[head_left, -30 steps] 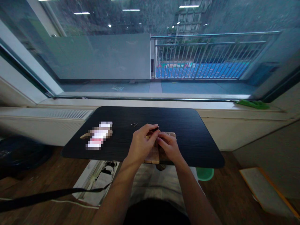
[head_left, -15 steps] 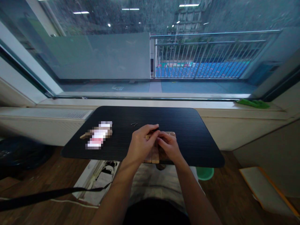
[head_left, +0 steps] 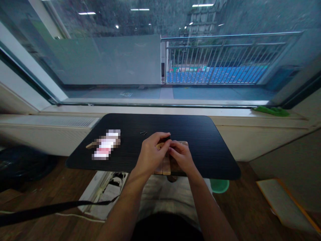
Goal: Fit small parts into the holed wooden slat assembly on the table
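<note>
Both hands meet over a wooden block [head_left: 166, 166] near the front edge of the black table [head_left: 208, 147]. My left hand [head_left: 153, 149] is closed, its thumb and fingers pinched around something small and dark that is mostly hidden. Right beside it, my right hand [head_left: 181, 154] is closed too, its fingertips touching those of my left. What the right fingers hold, if anything, cannot be made out. Under the hands the wood shows a seam between lighter and darker parts. Beyond my left hand lie two thin dark screws or nails [head_left: 143, 133].
A wooden handle [head_left: 89, 146] sticks out from a blurred-out patch on the table's left. A window sill [head_left: 155, 110] borders the far side, with a green cloth [head_left: 272, 111] at right. Below are a green basin [head_left: 220, 186], an open white box [head_left: 91, 197] and a black strap [head_left: 57, 208].
Almost nothing differs. Both hands keep their pinch in the same place over the wood, and the whole view has shifted very slightly.
</note>
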